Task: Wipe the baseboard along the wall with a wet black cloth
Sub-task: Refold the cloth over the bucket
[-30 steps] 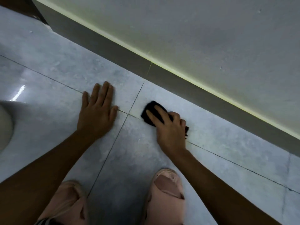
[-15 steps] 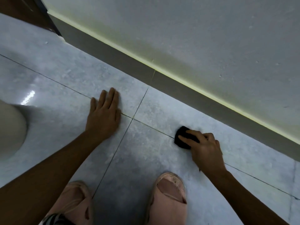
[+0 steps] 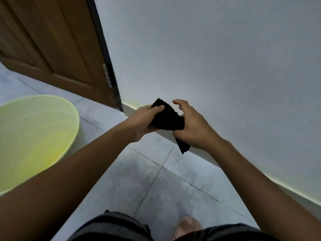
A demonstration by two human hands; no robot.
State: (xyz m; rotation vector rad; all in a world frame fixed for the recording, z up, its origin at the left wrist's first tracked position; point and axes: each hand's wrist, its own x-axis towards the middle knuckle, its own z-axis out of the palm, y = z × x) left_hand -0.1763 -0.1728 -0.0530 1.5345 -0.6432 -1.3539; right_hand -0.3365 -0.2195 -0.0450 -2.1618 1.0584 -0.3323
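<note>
The black cloth (image 3: 168,119) is held up in the air in front of the wall, between both hands. My left hand (image 3: 145,120) pinches its upper left edge with thumb and fingers. My right hand (image 3: 192,126) grips its lower right part, index finger and thumb spread above it; a corner of cloth hangs below this hand. The grey baseboard (image 3: 295,193) runs along the foot of the wall from the door frame down to the right, partly hidden behind my hands and right forearm.
A large yellow-green basin (image 3: 34,136) stands on the tiled floor at the left. A brown wooden door (image 3: 52,49) with a dark frame sits at the upper left. My knees in dark shorts and one foot (image 3: 187,225) are at the bottom.
The cloth has left the floor and is now held up by both hands. My left hand lifted off the tile. The view has risen, showing the door and basin.
</note>
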